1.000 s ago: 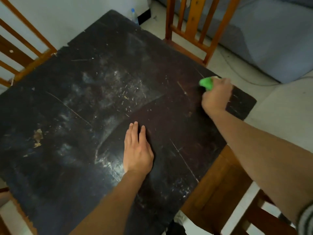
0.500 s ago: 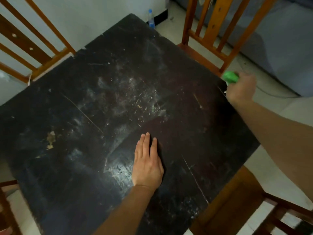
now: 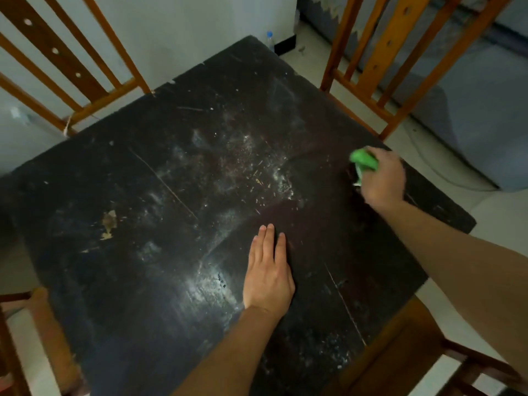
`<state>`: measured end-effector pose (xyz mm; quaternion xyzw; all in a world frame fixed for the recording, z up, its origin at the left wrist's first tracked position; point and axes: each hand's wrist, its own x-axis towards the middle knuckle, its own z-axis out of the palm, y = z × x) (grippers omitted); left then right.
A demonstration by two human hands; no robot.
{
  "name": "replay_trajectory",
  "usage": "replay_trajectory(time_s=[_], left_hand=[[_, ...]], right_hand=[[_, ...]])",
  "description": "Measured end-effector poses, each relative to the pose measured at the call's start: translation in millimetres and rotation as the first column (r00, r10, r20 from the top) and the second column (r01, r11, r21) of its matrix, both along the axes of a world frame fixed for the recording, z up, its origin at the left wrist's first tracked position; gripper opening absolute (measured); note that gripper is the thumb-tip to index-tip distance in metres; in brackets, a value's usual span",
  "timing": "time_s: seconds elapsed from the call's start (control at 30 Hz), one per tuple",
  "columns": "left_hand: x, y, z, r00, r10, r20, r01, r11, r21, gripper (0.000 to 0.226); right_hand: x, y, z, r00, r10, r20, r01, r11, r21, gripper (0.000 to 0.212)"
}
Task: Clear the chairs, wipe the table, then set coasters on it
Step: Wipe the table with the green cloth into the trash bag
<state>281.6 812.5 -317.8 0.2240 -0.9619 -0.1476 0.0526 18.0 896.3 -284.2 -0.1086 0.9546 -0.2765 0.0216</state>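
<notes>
A dark, scratched, dusty wooden table (image 3: 160, 252) fills most of the view. My left hand (image 3: 268, 275) rests flat on it near the middle, fingers straight and together. My right hand (image 3: 384, 178) grips a bright green cloth (image 3: 364, 160) and holds it against the table close to the right edge. A darker band runs across the table's right part, between my two hands. The left part carries pale dust and a chipped spot (image 3: 109, 224). No coasters are in view.
Wooden chairs stand around the table: one at the back left (image 3: 71, 67), one at the back right (image 3: 394, 67), a seat at the front right (image 3: 400, 352), a part at the front left (image 3: 48, 338). A plastic bottle (image 3: 270, 41) stands on the floor by the wall.
My right hand with the green cloth swung out past the table's right edge and has come back onto the table near that edge. My left hand stayed flat in place.
</notes>
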Motion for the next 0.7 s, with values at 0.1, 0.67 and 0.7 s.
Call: replay_trajectory(time_s=[0.1,0.67,0.7], left_hand=[[4,-31,8,0.994,-0.029,-0.102,0.037,0.997,0.073,0.047],[94,-257,3,0.814,0.576,-0.077,-0.571,0.817,0.077,0.041],[93,-256,1,0.815,0.574,-0.078,-0.570,0.818,0.077,0.041]], right_hand=[[-22,26,-3,0.990,-0.138,-0.008,0.138,0.983,0.123,0.054],[66,-104,-9,0.964,0.248,-0.093,-0.252,0.967,-0.035,0.046],[34,-87,-8,0.990,0.108,-0.086,-0.105,0.994,0.042,0.045]])
